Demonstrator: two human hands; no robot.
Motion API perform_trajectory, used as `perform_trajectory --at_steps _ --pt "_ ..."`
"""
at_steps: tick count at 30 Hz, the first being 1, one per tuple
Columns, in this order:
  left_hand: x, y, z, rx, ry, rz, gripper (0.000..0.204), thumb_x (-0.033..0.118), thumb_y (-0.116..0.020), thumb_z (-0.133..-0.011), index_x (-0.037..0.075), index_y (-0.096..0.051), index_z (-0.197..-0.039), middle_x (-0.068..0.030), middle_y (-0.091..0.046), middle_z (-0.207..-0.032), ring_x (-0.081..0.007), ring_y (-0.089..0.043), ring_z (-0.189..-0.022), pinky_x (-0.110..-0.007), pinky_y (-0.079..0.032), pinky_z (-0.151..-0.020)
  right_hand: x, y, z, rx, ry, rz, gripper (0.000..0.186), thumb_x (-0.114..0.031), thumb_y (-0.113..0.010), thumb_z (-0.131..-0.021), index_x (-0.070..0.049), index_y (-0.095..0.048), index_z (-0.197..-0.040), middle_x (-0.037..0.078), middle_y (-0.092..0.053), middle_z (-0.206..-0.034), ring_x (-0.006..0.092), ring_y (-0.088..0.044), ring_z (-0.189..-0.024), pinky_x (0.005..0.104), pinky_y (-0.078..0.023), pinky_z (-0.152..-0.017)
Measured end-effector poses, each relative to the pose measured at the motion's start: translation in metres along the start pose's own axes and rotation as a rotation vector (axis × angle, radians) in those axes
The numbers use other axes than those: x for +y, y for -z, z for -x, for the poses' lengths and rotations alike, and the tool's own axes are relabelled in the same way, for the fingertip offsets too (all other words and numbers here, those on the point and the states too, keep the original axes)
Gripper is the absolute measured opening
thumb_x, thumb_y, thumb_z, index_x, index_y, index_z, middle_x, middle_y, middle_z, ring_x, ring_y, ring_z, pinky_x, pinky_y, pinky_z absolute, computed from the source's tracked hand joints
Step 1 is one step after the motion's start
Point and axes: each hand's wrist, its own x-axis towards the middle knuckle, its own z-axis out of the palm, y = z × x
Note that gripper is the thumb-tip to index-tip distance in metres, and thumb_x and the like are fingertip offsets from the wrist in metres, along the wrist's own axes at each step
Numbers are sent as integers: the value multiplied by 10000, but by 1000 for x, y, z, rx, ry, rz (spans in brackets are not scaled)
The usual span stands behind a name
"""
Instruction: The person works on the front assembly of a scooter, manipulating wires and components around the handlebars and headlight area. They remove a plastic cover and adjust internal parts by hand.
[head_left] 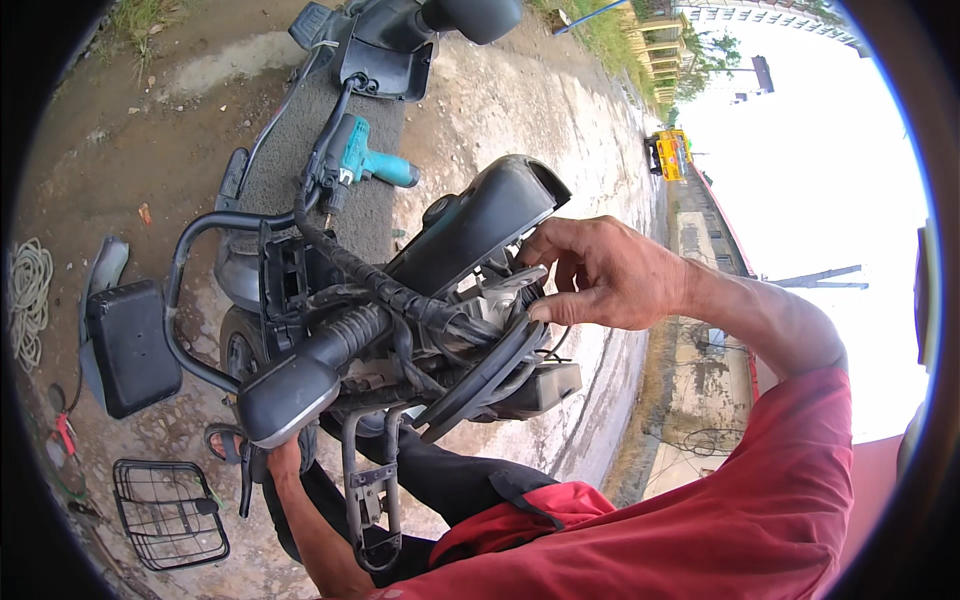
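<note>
Red sleeve (770, 470) nearest; mid-view, the right hand (628, 276) curls half-closed at the exposed front of a stripped scooter (490, 303), its pinch unclear; the left hand (285, 460), partly behind a mirror (290, 395), can't be judged either. The scooter looks heavy and stiff, its wrapped wires (372, 283) bendier, its bent tube (172, 315) the surest hold; no writing is legible.

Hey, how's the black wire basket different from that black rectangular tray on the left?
The wire basket is an open grid, while the tray is solid. Ground shows through the basket; the tray hides what's beneath it. The basket lies lower in the picture, the tray higher. Both are black with rounded corners.
</note>
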Motion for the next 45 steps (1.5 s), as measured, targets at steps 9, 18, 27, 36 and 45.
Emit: perform_trajectory --at_steps 9,18,27,36,45 --pt "41 22 23 -38 89 28 739 633 -600 -880 12 -681 -1273 -300 -592 -1390 -430 -508 -1352 -436 -386 -1104 0 -5 0 10 -66 59 431 -328 -790 -928 7 -600 -1123 59 -600 -832 156 -618 -760 339 -496 -653" --pt "52 27 31 -58 61 48 803 658 -598 -860 -24 -673 -1277 -303 -599 -1377 -426 -519 -1351 -447 -391 -1105 19 -2 -4 118 398 147 450 -289 -813 -899 16 -603 -1154 133 -632 -1000 223 -672 -763 372 -559 -684" --pt "55 31 29 -84 139 -9 802 682 -579 -857 14 -687 -1287 -299 -593 -1389 -417 -513 -1364 -444 -388 -1117 -8 -5 -1 41 -99 97 458 -415 -755 -949 12 -626 -1054 57 -621 -687 138 -589 -625 346 -469 -580" --pt "56 27 31 -52 72 16 808 697 -583 -858 16 -695 -1278 -305 -601 -1373 -438 -523 -1341 -457 -388 -1110 19 5 -9 35 533 364 446 -253 -827 -862 25 -571 -1100 140 -586 -934 284 -680 -807 411 -556 -669" --pt "59 34 32 -94 151 -44 823 715 -549 -868 9 -709 -1262 -304 -612 -1360 -440 -539 -1322 -457 -391 -1107 -10 -5 0 40 -125 105 447 -363 -777 -941 28 -639 -1111 65 -627 -702 128 -602 -655 340 -478 -597"
